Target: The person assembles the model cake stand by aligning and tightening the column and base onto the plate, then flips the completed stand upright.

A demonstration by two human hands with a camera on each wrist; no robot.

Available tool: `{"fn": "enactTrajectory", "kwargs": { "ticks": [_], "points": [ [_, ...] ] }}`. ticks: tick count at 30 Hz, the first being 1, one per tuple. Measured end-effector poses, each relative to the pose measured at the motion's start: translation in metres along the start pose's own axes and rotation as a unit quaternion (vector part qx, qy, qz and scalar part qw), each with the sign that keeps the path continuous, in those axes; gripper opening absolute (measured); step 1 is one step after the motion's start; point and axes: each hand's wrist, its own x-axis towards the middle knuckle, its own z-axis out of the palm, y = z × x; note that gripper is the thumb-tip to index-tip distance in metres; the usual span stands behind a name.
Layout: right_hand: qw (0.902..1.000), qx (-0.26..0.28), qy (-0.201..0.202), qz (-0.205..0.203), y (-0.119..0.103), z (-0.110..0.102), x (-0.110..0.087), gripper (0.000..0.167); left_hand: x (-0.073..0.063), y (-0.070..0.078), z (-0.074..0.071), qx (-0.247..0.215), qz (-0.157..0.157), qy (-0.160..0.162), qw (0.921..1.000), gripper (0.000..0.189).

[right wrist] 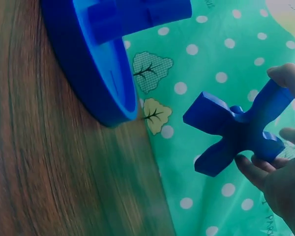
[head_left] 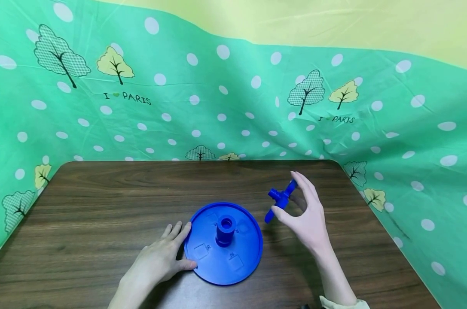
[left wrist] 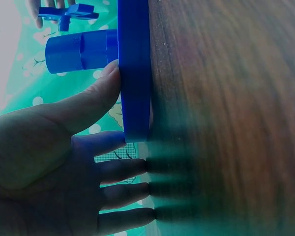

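Observation:
A round blue plastic disc (head_left: 245, 257) with a raised rim and an upright hollow post (head_left: 224, 234) at its middle lies on the wooden table. My left hand (head_left: 161, 255) rests at its left edge, thumb against the rim and the other fingers stretched out, their tips at the tabletop. To the right of the disc, my right hand (head_left: 308, 214) holds a blue four-armed cross-shaped piece (right wrist: 241, 130) in the air. Its fingers and thumb grip the arms. In the head view a short stub on the cross points left, towards the post.
The table (head_left: 102, 201) has dark wood grain and rounded far corners. A green cloth (head_left: 225, 103) with white dots and printed trees hangs behind it and along both sides.

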Motion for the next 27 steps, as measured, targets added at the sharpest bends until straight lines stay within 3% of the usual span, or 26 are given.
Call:
{"fn": "enactTrajectory", "kwargs": {
  "ticks": [10, 21, 27],
  "points": [
    [0.9983, 0.057, 0.009, -0.002, -0.009, 0.005, -0.01, 0.091, 0.001, 0.001, 0.0, -0.002, -0.004, -0.003, 1.0, 0.1],
    [0.9962, 0.079, -0.004, -0.035, -0.017, 0.007, -0.013, 0.094, 0.0, 0.001, 0.0, -0.005, -0.007, -0.004, 1.0, 0.101],
    [0.9948, 0.097, -0.011, -0.032, -0.023, 0.009, -0.014, 0.102, 0.001, 0.001, -0.001, -0.001, -0.009, -0.006, 0.9999, 0.101]
  ]
}}
